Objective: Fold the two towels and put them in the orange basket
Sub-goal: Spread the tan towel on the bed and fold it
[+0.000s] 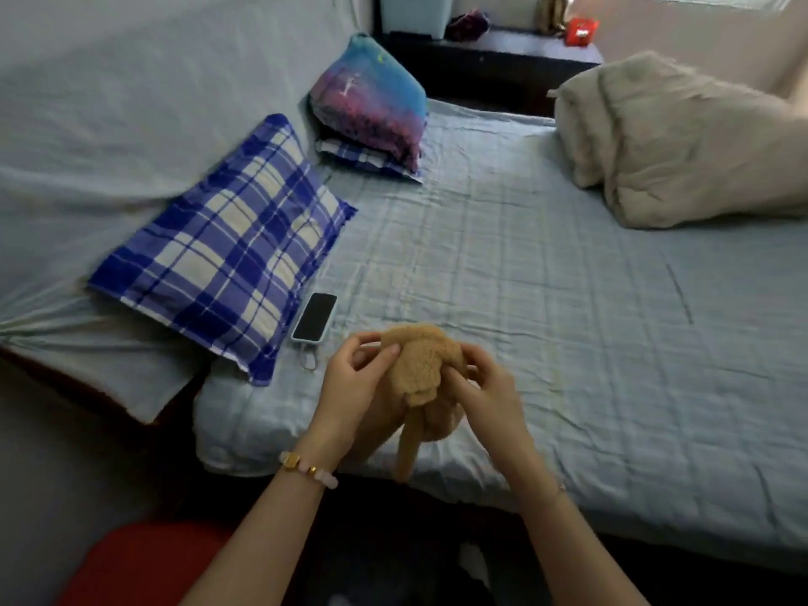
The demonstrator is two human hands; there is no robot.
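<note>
Shows one tan towel (422, 365), bunched into a rounded lump and not yet folded flat. Sits between both hands over the near edge of the bed (568, 277); cannot tell about contact with the sheet below.

Pinched on its left side by the left hand (354, 387), thumb and curled fingertips closed on the cloth. Gripped on its right side by the right hand (485, 391), fingers likewise curled into the lump.

Risks, by judgement: a crooked, lumpy fold, from starting without first finding two corners inside the bunch; a slip from either pinch, dropping the cloth off the bed edge toward the floor; a snag of the hanging tail on that edge during spreading. Risks also sweeping the phone (315, 317) and its cord, near the left hand, on laying the cloth out.

Runs its long axis near vertical in the head view: lump at the far, upper end, a narrow tail hanging from it, pointing down and toward the body. Offers no readable hems or corners.

Shows no second towel. Shows a red-orange shape (144, 557) at lower left, possibly the basket, too cropped to confirm. Farther out: plaid pillow (227, 247), patterned cushion (371, 98), beige blanket (677, 142). Bead bracelet (306, 468) on the left wrist.
</note>
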